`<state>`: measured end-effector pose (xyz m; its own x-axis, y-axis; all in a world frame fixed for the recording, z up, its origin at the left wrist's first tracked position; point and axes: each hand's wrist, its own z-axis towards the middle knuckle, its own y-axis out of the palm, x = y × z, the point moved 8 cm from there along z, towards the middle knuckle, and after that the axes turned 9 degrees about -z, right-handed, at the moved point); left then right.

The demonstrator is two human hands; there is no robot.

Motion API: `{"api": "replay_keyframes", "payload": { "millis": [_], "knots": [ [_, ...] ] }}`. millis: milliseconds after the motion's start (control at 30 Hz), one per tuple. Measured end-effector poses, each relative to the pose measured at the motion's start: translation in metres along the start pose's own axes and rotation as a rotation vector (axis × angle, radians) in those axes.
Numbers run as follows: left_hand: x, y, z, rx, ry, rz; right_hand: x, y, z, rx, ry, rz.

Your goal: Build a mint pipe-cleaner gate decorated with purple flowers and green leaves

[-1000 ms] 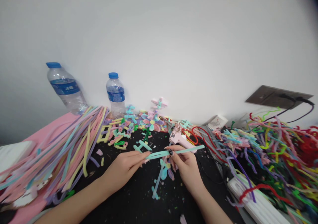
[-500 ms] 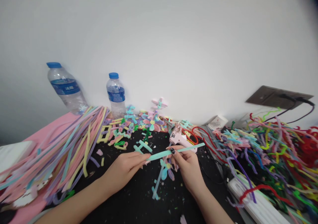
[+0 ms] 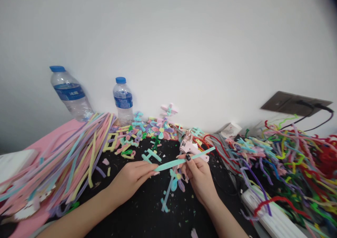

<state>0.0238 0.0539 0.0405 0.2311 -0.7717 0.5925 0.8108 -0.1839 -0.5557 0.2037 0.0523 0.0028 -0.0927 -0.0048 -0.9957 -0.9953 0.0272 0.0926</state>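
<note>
A mint-green pipe cleaner (image 3: 170, 165), doubled along part of its length, stretches between my two hands over the black table. My left hand (image 3: 135, 176) pinches its left end between thumb and fingers. On the other side my right hand (image 3: 197, 171) grips it, and a single strand sticks out to the upper right. Beneath the hands lies a pastel flower (image 3: 176, 181) with a long pale stem. A mint H-shaped piece (image 3: 152, 155) rests just beyond my left fingertips. Behind my right hand is a pink glue gun (image 3: 189, 146), partly hidden.
Long pastel pipe cleaners (image 3: 84, 150) are heaped at left, near two water bottles (image 3: 123, 101). Small finished shapes (image 3: 131, 139) line the wall. At right are a tangle of coloured pipe cleaners (image 3: 289, 160), a white power strip (image 3: 271, 213) and a wall socket (image 3: 292, 102) with plugged cords.
My right thumb and fingers have shifted slightly along the pipe cleaner, and its free right end has tipped up and drawn a little leftward. My left hand stays nearly still.
</note>
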Motion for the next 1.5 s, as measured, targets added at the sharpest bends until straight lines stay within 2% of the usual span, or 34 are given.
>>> {"api": "replay_keyframes", "payload": {
  "millis": [300,700,1133,1333,1500],
  "knots": [
    [-0.001,0.002,-0.001,-0.034,-0.006,-0.009,-0.003,0.001,0.001,-0.003,-0.012,0.019],
    [-0.005,0.003,-0.002,-0.056,-0.059,-0.023,0.000,-0.001,0.003,-0.041,0.025,-0.106],
    [-0.002,-0.002,-0.004,-0.002,0.027,0.074,-0.002,-0.004,0.004,-0.014,0.008,-0.180],
    [0.005,0.004,-0.005,-0.025,0.131,0.115,0.007,0.009,-0.001,-0.054,0.040,-0.153],
    [0.008,0.003,-0.005,-0.006,0.144,0.073,0.007,0.018,-0.005,-0.081,0.038,-0.143]
  ]
}}
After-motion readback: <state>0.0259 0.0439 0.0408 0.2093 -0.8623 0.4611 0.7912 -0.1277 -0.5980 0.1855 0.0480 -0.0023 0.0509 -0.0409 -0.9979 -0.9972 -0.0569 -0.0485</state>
